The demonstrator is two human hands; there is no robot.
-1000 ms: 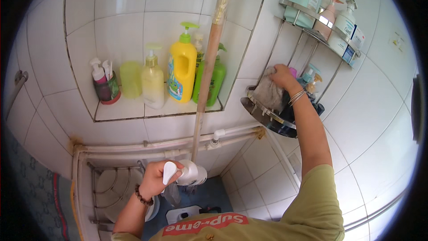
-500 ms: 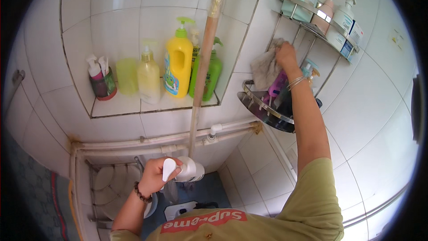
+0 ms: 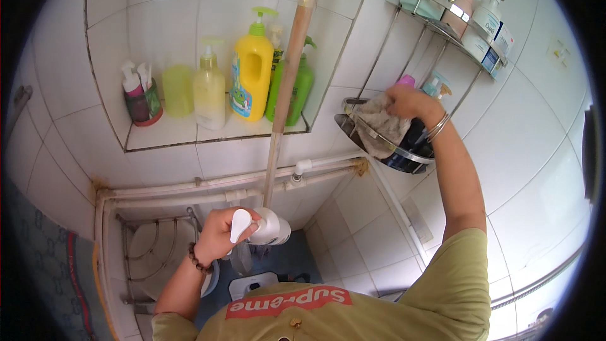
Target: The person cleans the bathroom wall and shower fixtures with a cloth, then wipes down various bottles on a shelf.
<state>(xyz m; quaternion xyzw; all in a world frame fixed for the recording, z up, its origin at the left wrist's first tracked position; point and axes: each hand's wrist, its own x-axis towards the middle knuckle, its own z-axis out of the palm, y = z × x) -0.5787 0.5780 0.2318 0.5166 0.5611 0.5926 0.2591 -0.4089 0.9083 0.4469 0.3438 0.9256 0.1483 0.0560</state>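
My left hand (image 3: 222, 233) is closed around a white pump bottle (image 3: 270, 227) low in the middle of the view, its white pump head beside my fingers. My right hand (image 3: 407, 102) grips a greyish-beige cloth (image 3: 380, 126) at the lower metal corner shelf (image 3: 360, 127). The cloth hangs over the shelf's front rail and hides part of what stands there. Next to that hand a pink bottle top (image 3: 406, 80) shows, and behind my wrist is a light blue pump bottle (image 3: 435, 84). Dark bottles (image 3: 416, 136) stand partly hidden under my forearm.
An upper corner shelf (image 3: 429, 23) carries several bottles and boxes. In the wall niche stand a yellow bottle (image 3: 251, 76), a green pump bottle (image 3: 303, 91) and other containers. A long pole (image 3: 287, 88) crosses before the niche. White pipes (image 3: 164, 192) run along the wall below.
My right hand has moved down with the cloth, from the wall above the lower shelf onto the shelf and its rail. The left hand still holds the pump bottle.
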